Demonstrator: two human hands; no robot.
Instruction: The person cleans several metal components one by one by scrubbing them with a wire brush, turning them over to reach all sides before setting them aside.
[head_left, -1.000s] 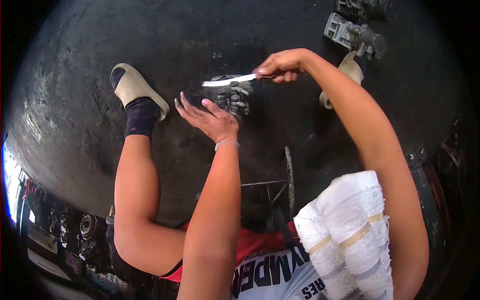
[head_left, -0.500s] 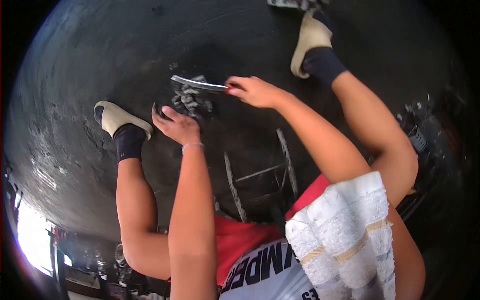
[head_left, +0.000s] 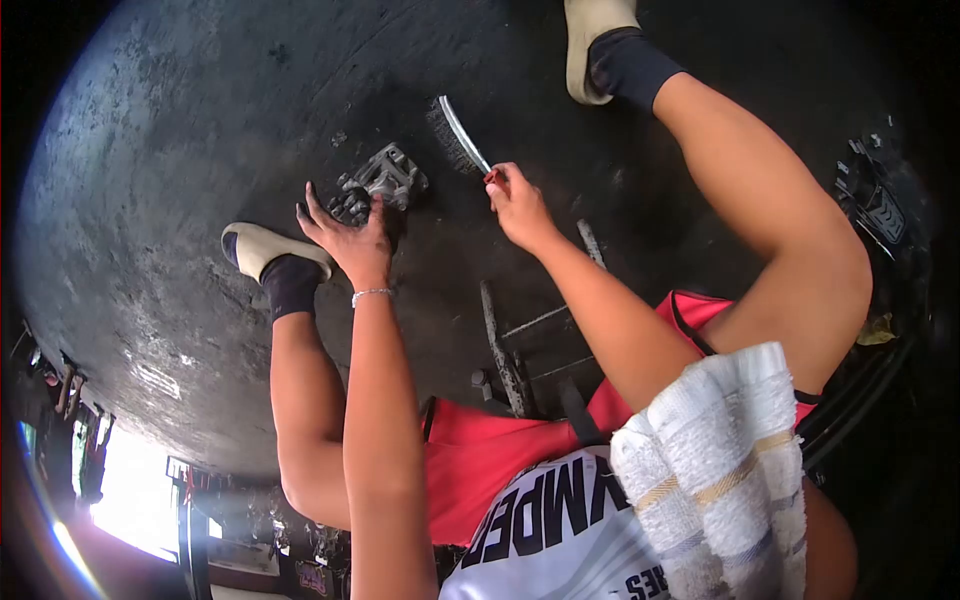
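Note:
A wire brush (head_left: pixel 462 138) with a pale curved back, dark bristles and a red grip is in my right hand (head_left: pixel 520 208), its head pointing up and away from me. My fingers are closed round the grip. To the left of the brush, a grey, cast metal machine part (head_left: pixel 392 178) lies on the dark floor (head_left: pixel 250 130). My left hand (head_left: pixel 350 245) is at the near side of this part, fingers and thumb spread, the thumb overlapping its lower edge. The fingertips are blackened.
My feet, in beige clogs (head_left: pixel 275 248) and dark socks, stand wide on either side. A worn metal frame (head_left: pixel 508 350) is just before my lap. A striped white towel (head_left: pixel 715 450) hangs over my right thigh. Dark parts (head_left: pixel 878 205) lie at far right.
The brush has swung from over the metal part to its right, now pointing more upward, leaving the part in plain sight. My left hand has stayed close to the part, fingers more spread.

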